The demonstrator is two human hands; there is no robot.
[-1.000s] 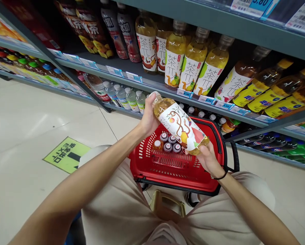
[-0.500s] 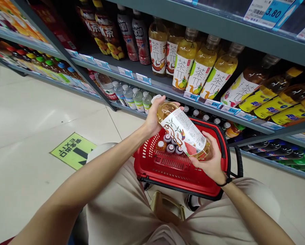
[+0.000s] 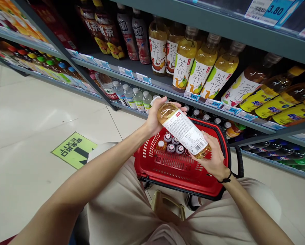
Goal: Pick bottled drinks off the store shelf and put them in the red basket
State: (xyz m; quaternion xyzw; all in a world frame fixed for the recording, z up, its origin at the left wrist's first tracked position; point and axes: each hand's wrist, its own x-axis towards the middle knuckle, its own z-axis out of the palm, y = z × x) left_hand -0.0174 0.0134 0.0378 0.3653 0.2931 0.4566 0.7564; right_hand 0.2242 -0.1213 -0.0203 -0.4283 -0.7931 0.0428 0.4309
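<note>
Rotation is noted: against the frame 0.5 s earlier, the tea bottle (image 3: 185, 131) has turned about its length, so the dense-print panel and the barcode (image 3: 198, 146) now face up, where part of the illustrated side showed. Its location is above the basket (image 3: 206, 182), slanted, neck end toward the far left corner and base toward the right edge. Hands: 2, apart from each other, each closed on the bottle; the left hand (image 3: 154, 117) wraps the neck end, the right hand (image 3: 215, 158) clasps the base. At least 5 capped bottles (image 3: 171, 148) stand below it, near the basket's far edge. More tea bottles (image 3: 183, 64) line the shelf's front edge (image 3: 165, 89). Assessment: turning is best done in small rolls, with 1 hand always firm while the other slackens, fingers off the print. Smooth plastic may slip, so keeping it over the basket seems prudent.
</note>
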